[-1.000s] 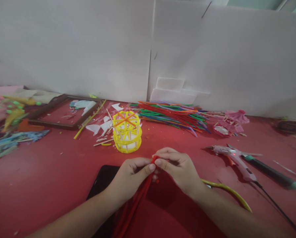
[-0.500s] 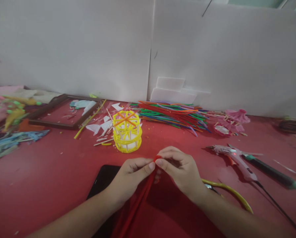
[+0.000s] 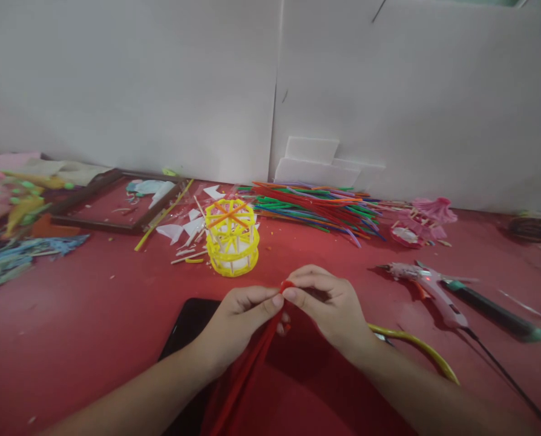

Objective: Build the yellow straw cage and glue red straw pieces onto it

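White boards (image 3: 138,79) stand behind the yellow model (image 3: 232,260), which sits on the red desk (image 3: 93,321). Left of the model lies a dark frame (image 3: 98,226); behind the model and to its right lies a heap of coloured stems (image 3: 313,206). A pink glue gun (image 3: 434,290) rests well to the right of the model. In front of it, slightly rightward, the left hand (image 3: 242,318) and right hand (image 3: 331,306) meet, both pinching the bent upper end of the red strands (image 3: 255,363), which trail away from the model. White scraps (image 3: 192,225) lie just left of it.
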